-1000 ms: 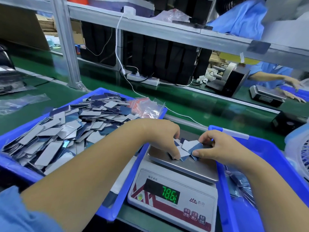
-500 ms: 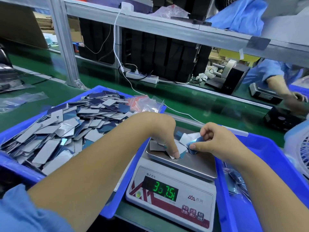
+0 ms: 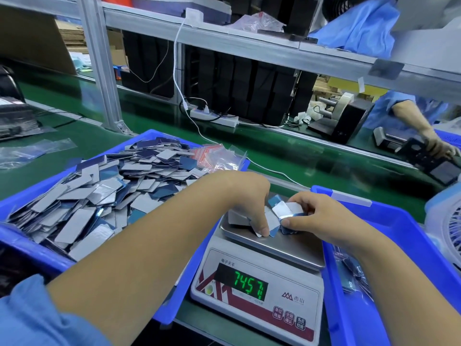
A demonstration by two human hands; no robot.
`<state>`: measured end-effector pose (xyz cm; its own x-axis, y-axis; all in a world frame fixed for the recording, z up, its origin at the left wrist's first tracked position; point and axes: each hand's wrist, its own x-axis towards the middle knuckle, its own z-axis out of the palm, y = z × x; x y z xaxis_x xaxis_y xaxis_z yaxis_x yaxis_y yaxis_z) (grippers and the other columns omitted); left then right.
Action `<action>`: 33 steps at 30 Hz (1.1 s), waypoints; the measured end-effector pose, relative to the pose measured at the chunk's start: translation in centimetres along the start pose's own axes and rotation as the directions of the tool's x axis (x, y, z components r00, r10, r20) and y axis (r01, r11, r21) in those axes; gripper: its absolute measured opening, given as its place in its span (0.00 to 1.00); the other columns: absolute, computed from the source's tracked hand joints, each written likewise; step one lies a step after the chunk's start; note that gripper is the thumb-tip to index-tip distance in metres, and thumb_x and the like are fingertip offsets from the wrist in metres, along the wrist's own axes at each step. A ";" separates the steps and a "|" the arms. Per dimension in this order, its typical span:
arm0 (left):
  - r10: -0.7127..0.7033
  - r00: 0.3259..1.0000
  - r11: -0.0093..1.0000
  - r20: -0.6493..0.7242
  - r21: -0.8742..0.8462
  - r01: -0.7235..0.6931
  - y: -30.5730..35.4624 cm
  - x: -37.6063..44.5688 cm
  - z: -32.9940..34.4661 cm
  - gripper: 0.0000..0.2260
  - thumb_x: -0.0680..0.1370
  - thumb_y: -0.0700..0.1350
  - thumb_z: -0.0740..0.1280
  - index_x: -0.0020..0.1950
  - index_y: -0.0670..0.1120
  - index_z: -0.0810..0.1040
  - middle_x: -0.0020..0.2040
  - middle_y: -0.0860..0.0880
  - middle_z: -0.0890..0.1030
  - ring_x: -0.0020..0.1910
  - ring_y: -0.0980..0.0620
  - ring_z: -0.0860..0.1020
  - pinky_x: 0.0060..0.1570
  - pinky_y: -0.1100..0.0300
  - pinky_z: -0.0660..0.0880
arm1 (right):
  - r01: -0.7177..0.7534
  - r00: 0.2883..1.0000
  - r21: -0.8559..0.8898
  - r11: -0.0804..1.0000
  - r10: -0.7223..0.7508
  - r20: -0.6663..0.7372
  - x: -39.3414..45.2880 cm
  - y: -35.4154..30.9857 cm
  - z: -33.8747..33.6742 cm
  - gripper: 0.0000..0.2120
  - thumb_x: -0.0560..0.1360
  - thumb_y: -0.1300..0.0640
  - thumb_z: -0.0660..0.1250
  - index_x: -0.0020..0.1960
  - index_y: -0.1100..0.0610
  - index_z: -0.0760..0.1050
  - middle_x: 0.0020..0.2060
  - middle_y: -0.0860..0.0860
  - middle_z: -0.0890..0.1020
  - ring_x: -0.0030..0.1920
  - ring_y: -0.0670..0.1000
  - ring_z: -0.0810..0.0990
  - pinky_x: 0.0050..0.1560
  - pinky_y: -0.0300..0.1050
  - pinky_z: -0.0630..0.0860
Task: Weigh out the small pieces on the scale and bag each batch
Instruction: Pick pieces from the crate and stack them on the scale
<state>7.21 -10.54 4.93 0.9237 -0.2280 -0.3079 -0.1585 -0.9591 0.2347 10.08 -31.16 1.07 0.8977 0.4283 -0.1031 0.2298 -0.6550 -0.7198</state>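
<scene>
Pieces (image 3: 277,216) lie gathered mid-pan on the scale (image 3: 274,248), pinched by the left hand (image 3: 247,203) and right hand (image 3: 314,216), reading up from half a second earlier, so unsettled.

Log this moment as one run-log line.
step: gathering batch on scale | left hand: pinching pieces on pan | right hand: gripping pieces | scale: display lit | bagging: not yet started
</scene>
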 end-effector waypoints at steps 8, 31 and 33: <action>0.032 0.997 0.999 0.071 0.022 -0.033 0.5 0.3 -0.4 0.26 0.69 0.61 0.77 0.58 0.48 0.74 0.48 0.53 0.76 0.45 0.52 0.75 0.42 0.55 0.73 | 0.006 1.000 0.013 1.000 -0.005 -0.025 -0.1 0.0 -0.1 0.13 0.66 0.53 0.80 0.47 0.50 0.80 0.39 0.47 0.86 0.41 0.50 0.86 0.54 0.58 0.81; 0.121 0.913 0.852 -0.389 -0.431 -0.297 -1.8 0.7 1.8 0.10 0.74 0.44 0.74 0.47 0.57 0.76 0.45 0.61 0.80 0.42 0.61 0.77 0.40 0.62 0.72 | 0.232 0.926 0.023 0.973 -0.213 -0.312 -0.5 -0.2 -1.7 0.10 0.75 0.58 0.73 0.45 0.45 0.75 0.39 0.51 0.81 0.37 0.54 0.81 0.40 0.51 0.79; 0.085 0.900 0.828 -0.427 -0.473 -0.302 -2.5 0.9 2.1 0.08 0.74 0.44 0.73 0.48 0.57 0.78 0.47 0.59 0.82 0.45 0.55 0.80 0.44 0.57 0.78 | 0.253 0.912 0.107 0.962 -0.200 -0.357 -0.7 0.0 -2.3 0.09 0.75 0.61 0.72 0.45 0.48 0.75 0.39 0.52 0.81 0.34 0.49 0.79 0.35 0.40 0.77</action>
<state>7.74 -8.72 2.12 0.9670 -0.2148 0.1368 -0.2457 -0.6456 0.7231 10.32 -32.89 2.72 0.9072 0.2996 0.2954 0.4079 -0.4548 -0.7917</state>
